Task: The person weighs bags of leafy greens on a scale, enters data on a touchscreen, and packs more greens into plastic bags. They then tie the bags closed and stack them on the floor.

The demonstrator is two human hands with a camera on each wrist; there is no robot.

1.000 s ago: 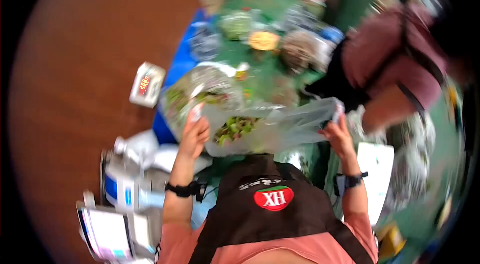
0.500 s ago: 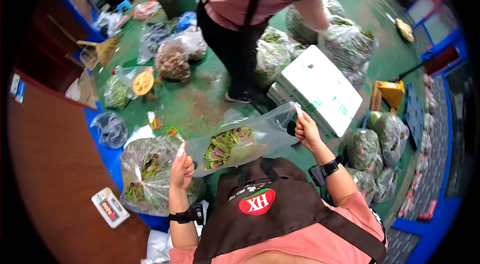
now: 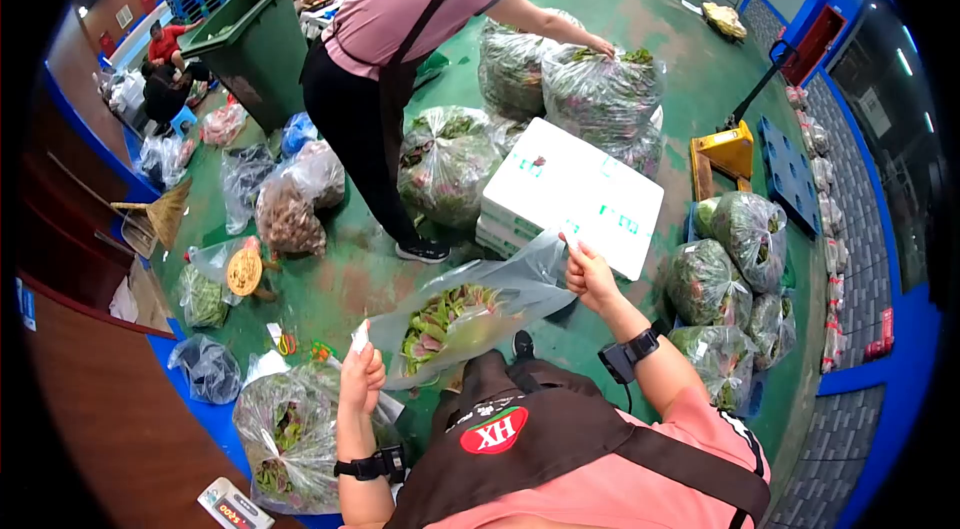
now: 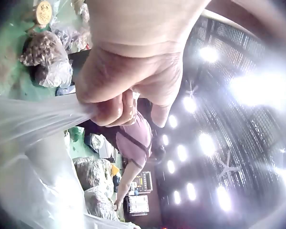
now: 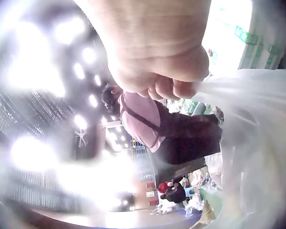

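A clear plastic bag (image 3: 530,301) with green and reddish leaves (image 3: 440,325) inside is stretched between two hands in the head view. The left hand (image 3: 361,379) grips its left end, and the right hand (image 3: 592,279) pinches its upper right corner. In the left wrist view, the left hand (image 4: 128,81) has its fingers curled round the gathered plastic (image 4: 43,117). The right wrist view shows the right hand (image 5: 162,57) curled on the other end of the bag (image 5: 257,119). The leaves lie toward the left side of the bag.
Large leaf-filled bag (image 3: 290,439) stands beside the left forearm. A white foam box (image 3: 575,191) lies ahead, with another person (image 3: 400,19) bending past it toward big bags (image 3: 600,99). More filled bags (image 3: 708,284) and a yellow pallet truck (image 3: 728,151) stand right; a scale (image 3: 232,507) lies lower left.
The head view has swung to the right. The other person's arm now reaches onto a large leaf bag. Both hands still hold the stretched bag.
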